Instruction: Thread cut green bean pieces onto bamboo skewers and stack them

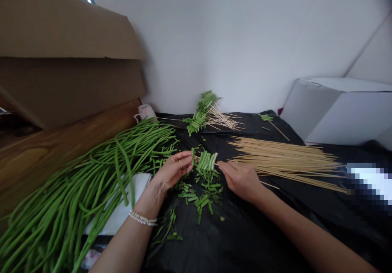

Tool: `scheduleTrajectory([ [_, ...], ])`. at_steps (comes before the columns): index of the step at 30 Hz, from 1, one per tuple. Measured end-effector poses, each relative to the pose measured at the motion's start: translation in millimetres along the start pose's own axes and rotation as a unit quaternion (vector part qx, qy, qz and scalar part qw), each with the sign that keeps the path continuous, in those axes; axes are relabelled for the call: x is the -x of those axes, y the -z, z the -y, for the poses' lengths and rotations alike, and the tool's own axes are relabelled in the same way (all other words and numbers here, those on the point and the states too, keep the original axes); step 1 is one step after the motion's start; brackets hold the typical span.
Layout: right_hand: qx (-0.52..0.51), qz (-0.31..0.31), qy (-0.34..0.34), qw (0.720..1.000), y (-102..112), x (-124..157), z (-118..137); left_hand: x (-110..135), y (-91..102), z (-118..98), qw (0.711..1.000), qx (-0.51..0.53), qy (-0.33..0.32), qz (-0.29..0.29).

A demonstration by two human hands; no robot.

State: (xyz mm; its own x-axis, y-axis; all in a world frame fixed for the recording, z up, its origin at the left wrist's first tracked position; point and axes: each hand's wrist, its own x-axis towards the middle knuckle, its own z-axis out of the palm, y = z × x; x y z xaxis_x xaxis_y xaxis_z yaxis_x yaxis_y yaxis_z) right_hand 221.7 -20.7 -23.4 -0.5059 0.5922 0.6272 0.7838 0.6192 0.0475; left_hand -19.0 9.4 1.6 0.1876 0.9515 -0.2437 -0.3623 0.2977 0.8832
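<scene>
My left hand (173, 169) pinches a short green bean piece (192, 156) at its fingertips, right at the tip of a bamboo skewer. My right hand (240, 179) is closed on that skewer (207, 161), which carries several short bean pieces side by side. Loose cut bean pieces (200, 195) lie on the black sheet (245, 232) under both hands. A beaded bracelet sits on my left wrist.
A big heap of long green beans (92, 183) lies at the left. Bare bamboo skewers (288, 158) fan out at the right. Loaded skewers (205, 114) are piled at the back by the wall. A small cup (145, 112), cardboard boxes (67, 52) and a white box (339, 105) surround.
</scene>
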Motion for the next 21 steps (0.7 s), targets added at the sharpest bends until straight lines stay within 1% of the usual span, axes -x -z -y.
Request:
scheduleTrajectory([
  [2,-0.002,0.004,0.001,1.000,-0.1,0.1,0.8,-0.1,-0.1,0.8,1.000,0.002,-0.005,-0.001],
  [8,0.001,0.000,0.009,1.000,0.9,-0.4,1.7,0.8,-4.2,0.9,0.999,0.014,-0.013,-0.033],
  [15,-0.001,0.010,0.008,1.000,1.0,-0.6,1.7,0.7,-5.0,1.6,0.999,0.004,-0.018,-0.032],
  [21,0.001,0.005,0.014,1.000,1.4,-0.7,3.4,-1.5,-2.9,5.4,0.999,-0.017,-0.029,-0.036],
])
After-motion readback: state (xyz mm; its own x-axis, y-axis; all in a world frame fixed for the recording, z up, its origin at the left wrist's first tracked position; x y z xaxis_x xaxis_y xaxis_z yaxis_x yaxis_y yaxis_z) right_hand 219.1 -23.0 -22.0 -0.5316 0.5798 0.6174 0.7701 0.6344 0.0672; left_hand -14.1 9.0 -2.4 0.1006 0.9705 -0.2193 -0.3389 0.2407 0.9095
